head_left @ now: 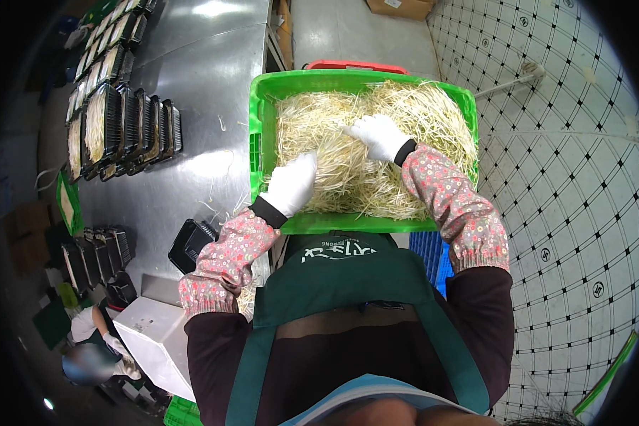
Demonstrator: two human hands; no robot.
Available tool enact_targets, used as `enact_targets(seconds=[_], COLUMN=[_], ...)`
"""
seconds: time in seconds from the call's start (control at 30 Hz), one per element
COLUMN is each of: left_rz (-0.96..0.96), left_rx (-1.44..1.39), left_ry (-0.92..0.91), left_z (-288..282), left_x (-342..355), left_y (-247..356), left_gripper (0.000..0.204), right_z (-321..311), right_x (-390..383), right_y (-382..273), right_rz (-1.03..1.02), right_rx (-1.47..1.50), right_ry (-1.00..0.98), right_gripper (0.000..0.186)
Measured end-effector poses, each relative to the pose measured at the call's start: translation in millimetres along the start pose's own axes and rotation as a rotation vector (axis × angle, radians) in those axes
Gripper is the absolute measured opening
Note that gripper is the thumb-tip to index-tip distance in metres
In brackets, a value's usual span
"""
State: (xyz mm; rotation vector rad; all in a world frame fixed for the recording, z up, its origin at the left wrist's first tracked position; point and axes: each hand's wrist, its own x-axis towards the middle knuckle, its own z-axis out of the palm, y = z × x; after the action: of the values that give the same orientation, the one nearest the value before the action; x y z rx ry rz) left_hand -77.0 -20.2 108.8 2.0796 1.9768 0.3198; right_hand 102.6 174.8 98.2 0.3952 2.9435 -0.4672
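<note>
A green plastic crate (258, 99) in front of me is heaped with pale, thin bean sprouts (433, 117). Both my hands wear white gloves and are inside the crate. My left hand (293, 184) is at the crate's near left, its fingers closed on the edge of a bunch of sprouts (339, 157). Farther back and to the right, my right hand (380, 136) grips the same bunch from its other side. Its fingertips are partly buried among the strands.
A steel table (199, 92) stands to the left, with loose strands on it. Rows of black trays filled with sprouts (103, 124) line its far left. Black trays (190, 245) lie nearer, beside a white box (153, 326). Another person (96, 348) works at lower left.
</note>
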Motion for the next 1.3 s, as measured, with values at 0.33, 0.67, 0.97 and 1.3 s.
enact_targets(seconds=[0.33,0.67,0.97,1.3], left_rz=[-0.056,-0.231,-0.520,-0.316], left_rx=[0.030,-0.380,-0.203,-0.197], left_ry=[-0.072,0.052,-0.361,-0.034], left_z=[45.8,55.8,95.8,93.0], left_x=[-15.7,51.3,94.0,18.1], left_y=[-23.6,-43.3,-47.0,-68.9], left_gripper=[0.051,0.095,0.071,0.032], right_z=[-10.6,52.4,80.7,-15.7], right_x=[28.5,44.8,29.8,20.1], right_y=[22.1,-6.4,20.6,90.7], right_rz=[0.312,0.268,0.311,0.163], right_rx=[0.056,-0.095,-0.032,0.194], right_ry=[0.205,-0.104,-0.035,0.409], right_gripper=[0.032,0.122,0.038,0.033])
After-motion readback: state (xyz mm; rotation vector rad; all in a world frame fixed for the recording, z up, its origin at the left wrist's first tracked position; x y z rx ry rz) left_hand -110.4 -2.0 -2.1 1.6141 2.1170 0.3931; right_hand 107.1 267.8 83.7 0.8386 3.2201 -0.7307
